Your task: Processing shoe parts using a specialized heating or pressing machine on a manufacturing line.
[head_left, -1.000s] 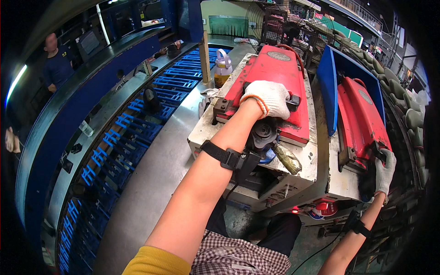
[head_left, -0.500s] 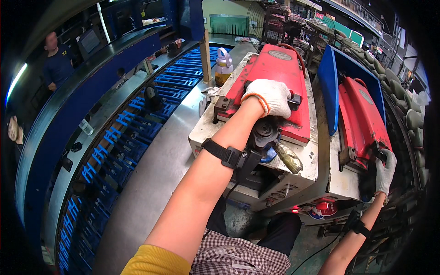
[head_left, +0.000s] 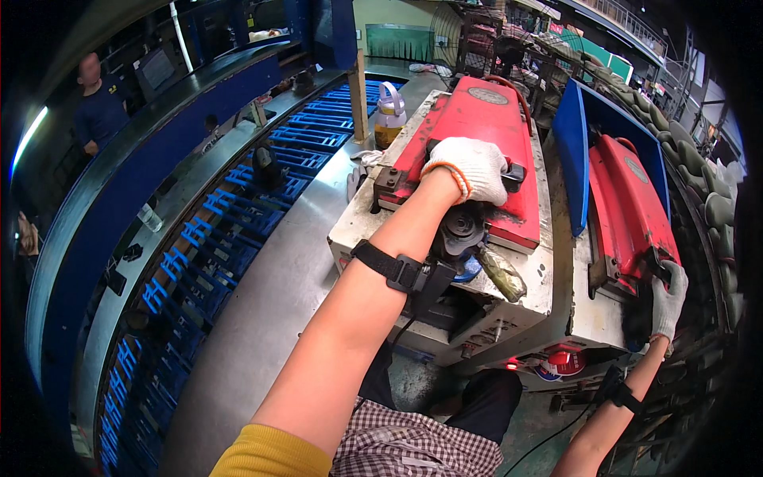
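My left hand (head_left: 470,170), in a white knitted glove, is closed around the black handle (head_left: 513,176) of the near red machine lid (head_left: 493,127). That lid lies down over a worn cream machine body (head_left: 528,278). Off to the right, my right hand (head_left: 669,299), gloved too, has its fingers wrapped on the black handle (head_left: 658,262) of a second red lid (head_left: 628,191). This lid is also down, with a blue guard (head_left: 571,159) around its far and left sides. Beneath my left wrist sits a dark round knob-like part (head_left: 461,229).
A conveyor with blue racks (head_left: 195,230) runs along the left, beside a metal counter (head_left: 262,334). A lidded jug (head_left: 389,115) stands behind the near machine. A crumpled clear packet (head_left: 503,274) lies at its front. Shoe-like forms (head_left: 691,155) line the right rack. A person (head_left: 103,111) stands far left.
Both of my hands stay on their handles with almost no movement. The conveyor racks and a dark item on them have shifted slightly away. At the far left edge another person's hand has moved.
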### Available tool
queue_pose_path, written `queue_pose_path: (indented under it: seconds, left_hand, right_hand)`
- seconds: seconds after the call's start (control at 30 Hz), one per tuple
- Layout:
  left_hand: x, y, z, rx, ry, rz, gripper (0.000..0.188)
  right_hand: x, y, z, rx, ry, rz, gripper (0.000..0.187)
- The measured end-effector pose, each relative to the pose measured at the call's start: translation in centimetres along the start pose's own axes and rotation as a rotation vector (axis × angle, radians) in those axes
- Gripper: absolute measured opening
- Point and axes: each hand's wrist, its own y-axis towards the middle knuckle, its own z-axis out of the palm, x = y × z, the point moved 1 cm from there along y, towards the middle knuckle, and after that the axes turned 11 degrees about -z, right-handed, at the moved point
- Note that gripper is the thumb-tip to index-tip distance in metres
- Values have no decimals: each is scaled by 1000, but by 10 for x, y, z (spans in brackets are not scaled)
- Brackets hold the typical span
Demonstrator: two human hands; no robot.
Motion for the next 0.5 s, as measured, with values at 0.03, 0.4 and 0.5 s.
queue_pose_path:
  seconds: [0.03,0.4,0.5]
  left_hand:
    - [-1,0,-1,0,0,-1,43]
    - [-3,0,-2,60,42,-41,43]
    - [1,2,3,-10,-2,-2,42]
  right_hand:
    - [0,0,0,1,6,2,37]
    - [1,0,0,-11,24,7,36]
    - [-2,-1,0,-12,23,-6,36]
